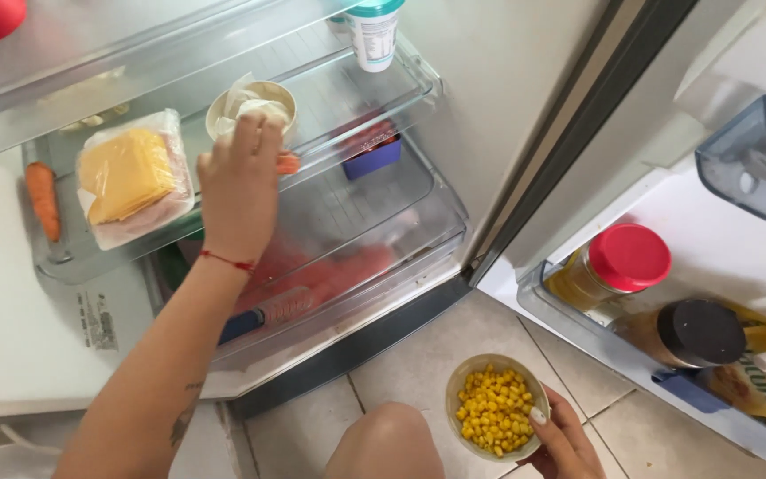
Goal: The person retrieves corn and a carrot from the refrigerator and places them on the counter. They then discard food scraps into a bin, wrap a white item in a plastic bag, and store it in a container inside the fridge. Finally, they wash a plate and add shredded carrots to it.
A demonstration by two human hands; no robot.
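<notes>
Fridge wide open, with beige tile floor (454, 355) showing below it and the door shelf (578, 324) swung out to the right. The person's left hand (239, 182) is stretched forward into the fridge, arm nearly straight, wrist bent a bit with the back of the hand facing up. Its fingertips are curled onto the crumpled paper tucked in a small cream bowl (252, 105) on the clear shelf (383, 98); whether they actually pinch it can't be told, since the knuckles hide it. A bit of carrot (288, 163) peeks out just past the hand's right edge. Left of that hand sits a wrapped pack of sliced cheese (130, 177), and further left another carrot (43, 200).

The right hand (569, 439) hangs low near the knee (387, 439), palm up, fingers wrapped under and around a bowl of corn (496, 408), thumb on the rim. Up and right of that grip, a red-lidded jar (618, 262) and a dark-lidded jar (689, 333) stand in the door shelf.
</notes>
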